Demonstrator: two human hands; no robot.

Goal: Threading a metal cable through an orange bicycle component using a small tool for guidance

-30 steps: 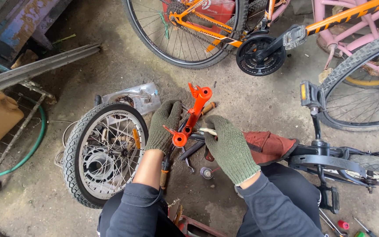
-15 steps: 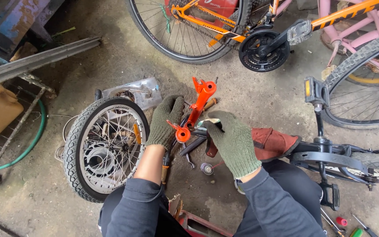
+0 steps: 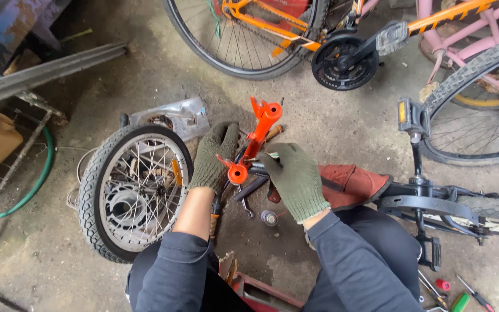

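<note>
The gloved left hand (image 3: 215,156) wraps the orange bicycle part (image 3: 256,138) above the concrete floor (image 3: 330,133) while the right hand (image 3: 295,179) pinches something small against it; it looks rigid, light, best gripped mid-stem.

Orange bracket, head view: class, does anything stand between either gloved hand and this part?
Nothing visible does. The left hand grips the orange bracket from its left side, and the right hand is closed at its lower end by the round collar. Both gloves meet the part directly. The small wheel lies off to the left, apart.
</note>
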